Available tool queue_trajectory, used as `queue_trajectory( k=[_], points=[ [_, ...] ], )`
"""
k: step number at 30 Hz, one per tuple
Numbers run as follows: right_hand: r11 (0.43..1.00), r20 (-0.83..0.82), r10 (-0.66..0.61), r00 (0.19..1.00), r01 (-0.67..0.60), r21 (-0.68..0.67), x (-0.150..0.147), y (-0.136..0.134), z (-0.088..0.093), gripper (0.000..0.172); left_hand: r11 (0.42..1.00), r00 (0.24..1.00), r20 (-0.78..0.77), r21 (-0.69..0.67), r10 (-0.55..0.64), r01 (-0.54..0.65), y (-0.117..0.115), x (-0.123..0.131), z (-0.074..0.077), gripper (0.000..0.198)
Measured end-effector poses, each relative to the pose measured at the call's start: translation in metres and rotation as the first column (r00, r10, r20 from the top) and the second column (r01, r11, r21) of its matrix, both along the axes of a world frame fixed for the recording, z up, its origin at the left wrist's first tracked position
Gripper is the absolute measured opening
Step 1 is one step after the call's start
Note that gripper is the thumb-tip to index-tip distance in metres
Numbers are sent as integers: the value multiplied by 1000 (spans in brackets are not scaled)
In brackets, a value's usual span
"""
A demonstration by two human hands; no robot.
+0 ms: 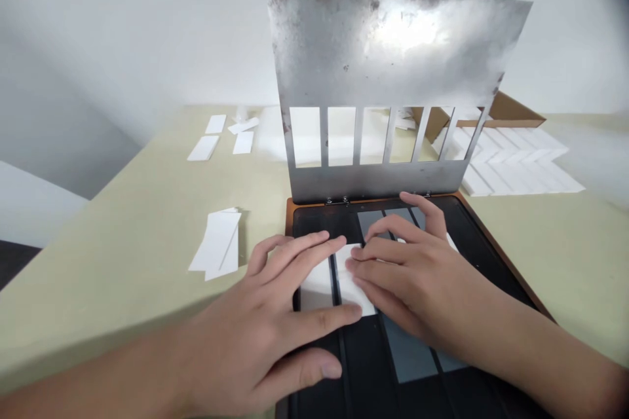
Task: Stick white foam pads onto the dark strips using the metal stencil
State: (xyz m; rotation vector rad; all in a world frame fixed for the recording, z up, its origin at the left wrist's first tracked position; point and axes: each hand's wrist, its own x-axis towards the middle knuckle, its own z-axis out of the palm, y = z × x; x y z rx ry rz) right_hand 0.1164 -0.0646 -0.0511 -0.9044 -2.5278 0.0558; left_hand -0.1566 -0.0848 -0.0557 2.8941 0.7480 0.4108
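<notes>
A black base plate with a brown rim lies in front of me, with grey rectangular slots in it. Its hinged metal lid, cut with several rectangular windows, stands raised at the far edge. My left hand lies flat with fingers stretched over a white strip in the left slot. My right hand rests flat beside it, fingertips pressing a second white strip in the neighbouring slot. The two hands almost touch at the fingertips.
A small pile of white strips lies on the beige table left of the plate. More white strips sit farther back left. Rows of white strips and a cardboard box lie back right.
</notes>
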Motion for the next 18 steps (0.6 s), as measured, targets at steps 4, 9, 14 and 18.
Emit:
queue_trajectory(
  k=[4,9,14,18],
  points=[
    [990,12,53,999,-51,-129,0,-4,7,24,1000,1000,-18,9,-19,19,3,-3,0,51],
    [984,-95,67,993,-81,-156,14,-5,36,27,991,989,59,22,-133,132,6,2,4,45],
    [985,-125,-64,990,43,-165,44,3,63,24,994,990,87,3,-113,113,10,27,20,26],
    [988,-111,-80,991,65,-139,56,11,39,22,999,997,66,34,-40,37,10,48,27,34]
  ],
)
